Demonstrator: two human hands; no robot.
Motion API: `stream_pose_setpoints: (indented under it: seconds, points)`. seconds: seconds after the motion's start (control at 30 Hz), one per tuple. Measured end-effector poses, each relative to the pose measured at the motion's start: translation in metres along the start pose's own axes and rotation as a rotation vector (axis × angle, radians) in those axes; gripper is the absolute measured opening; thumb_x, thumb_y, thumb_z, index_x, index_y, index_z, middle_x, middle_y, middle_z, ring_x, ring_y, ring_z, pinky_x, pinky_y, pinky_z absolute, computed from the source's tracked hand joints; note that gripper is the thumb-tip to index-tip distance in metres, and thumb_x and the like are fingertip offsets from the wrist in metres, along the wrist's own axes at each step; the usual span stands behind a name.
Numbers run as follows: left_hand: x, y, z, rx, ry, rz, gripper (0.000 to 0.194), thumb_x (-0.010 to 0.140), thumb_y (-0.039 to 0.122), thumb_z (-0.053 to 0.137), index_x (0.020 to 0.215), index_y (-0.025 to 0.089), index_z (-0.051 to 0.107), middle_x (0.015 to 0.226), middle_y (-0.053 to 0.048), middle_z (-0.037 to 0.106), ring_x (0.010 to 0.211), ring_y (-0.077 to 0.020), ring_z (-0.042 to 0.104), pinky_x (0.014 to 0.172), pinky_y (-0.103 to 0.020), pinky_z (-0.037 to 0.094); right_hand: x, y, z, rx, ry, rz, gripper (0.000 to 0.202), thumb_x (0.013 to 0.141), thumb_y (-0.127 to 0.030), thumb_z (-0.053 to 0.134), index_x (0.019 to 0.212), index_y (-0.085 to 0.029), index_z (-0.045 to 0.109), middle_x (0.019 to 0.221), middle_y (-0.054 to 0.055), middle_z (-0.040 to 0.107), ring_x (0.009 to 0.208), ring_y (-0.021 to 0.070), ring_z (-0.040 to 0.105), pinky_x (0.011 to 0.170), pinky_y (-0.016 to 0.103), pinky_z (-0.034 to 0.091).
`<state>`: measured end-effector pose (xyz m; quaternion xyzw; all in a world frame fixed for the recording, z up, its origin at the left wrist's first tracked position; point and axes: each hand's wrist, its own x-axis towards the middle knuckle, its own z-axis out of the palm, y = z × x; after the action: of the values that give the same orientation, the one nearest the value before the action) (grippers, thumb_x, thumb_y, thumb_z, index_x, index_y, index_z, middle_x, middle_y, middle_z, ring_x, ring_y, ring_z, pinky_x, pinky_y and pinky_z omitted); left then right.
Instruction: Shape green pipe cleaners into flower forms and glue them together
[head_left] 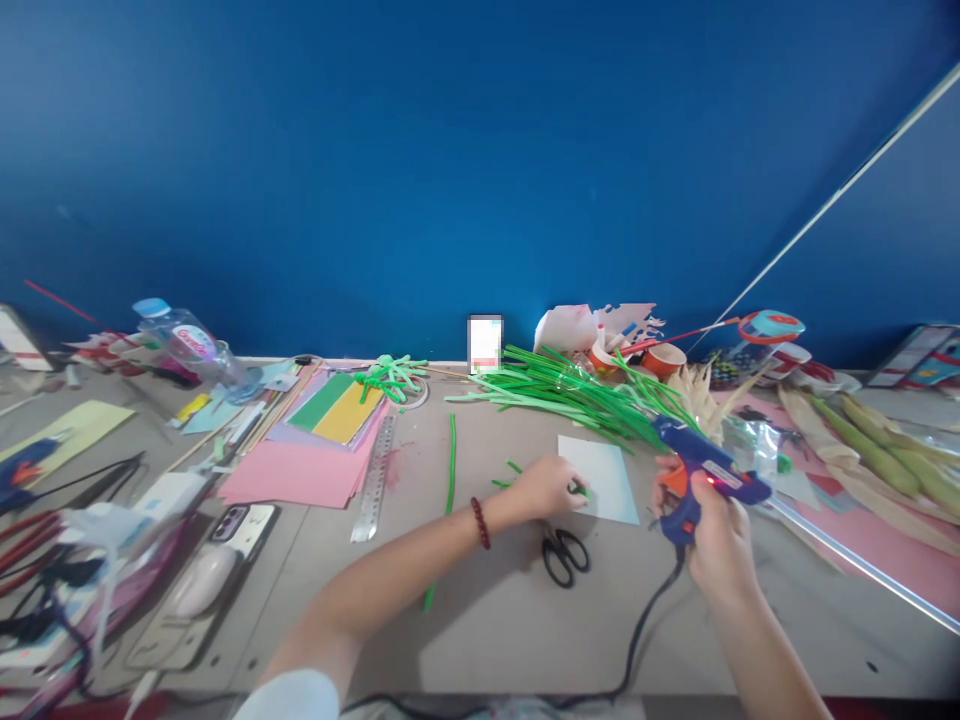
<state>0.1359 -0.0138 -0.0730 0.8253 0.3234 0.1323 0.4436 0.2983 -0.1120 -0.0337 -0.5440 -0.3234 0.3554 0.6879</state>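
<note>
The right hand [718,535] was wrapped round a blue glue gun [712,470] with an orange trigger [675,482]. The left hand [551,487] pinched a little green piece [583,491] by some white paper [611,480]. Black scissors [564,549] lay just below that hand. Green sticks [570,397] lay piled beyond both hands.

So the left hand [551,487] is pinching a small green piece [582,491] right at the left edge of a white sheet [611,485], while the right hand [718,535] grips a blue glue gun [681,440], red light on. Black-handled scissors [564,558] lie on the near side of the left hand. Big messy pile of green stems [577,400] on the far side, plus a ruler [373,480] off left, beside some pink paper [300,475].
</note>
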Motion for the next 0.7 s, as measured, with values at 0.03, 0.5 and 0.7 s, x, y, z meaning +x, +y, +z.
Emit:
stream_pose_setpoints:
  seconds: [0.03, 0.5, 0.7]
  points:
    - [-0.004, -0.001, -0.005, 0.039, 0.020, 0.014, 0.021, 0.069, 0.021, 0.065, 0.086, 0.015, 0.077, 0.092, -0.011, 0.073, 0.085, -0.0232, 0.062, 0.077, -0.028, 0.046, 0.000, 0.001, -0.001, -0.020, -0.002, -0.007, 0.032, 0.076, -0.047, 0.064, 0.085, -0.016, 0.065, 0.054, -0.001, 0.055, 0.044, 0.0113, 0.050, 0.039, 0.022, 0.040]
    - [-0.030, -0.009, -0.020, -0.253, -0.098, 0.060, 0.018, 0.073, 0.022, 0.068, 0.088, 0.015, 0.075, 0.123, -0.012, 0.064, 0.072, -0.0139, 0.062, 0.065, -0.024, 0.044, 0.013, 0.022, -0.012, -0.253, 0.050, 0.035, 0.046, 0.076, -0.057, 0.064, 0.089, -0.014, 0.068, 0.055, 0.000, 0.057, 0.046, 0.0097, 0.049, 0.039, 0.020, 0.039]
    - [-0.031, -0.006, 0.004, -0.049, -0.108, 0.062, 0.018, 0.073, 0.021, 0.068, 0.089, 0.017, 0.074, 0.115, -0.010, 0.068, 0.074, -0.0161, 0.064, 0.066, -0.025, 0.042, 0.011, 0.033, -0.010, -0.050, -0.009, 0.128, 0.045, 0.069, -0.059, 0.068, 0.082, -0.016, 0.067, 0.066, 0.005, 0.067, 0.057, 0.0183, 0.066, 0.053, 0.028, 0.054]
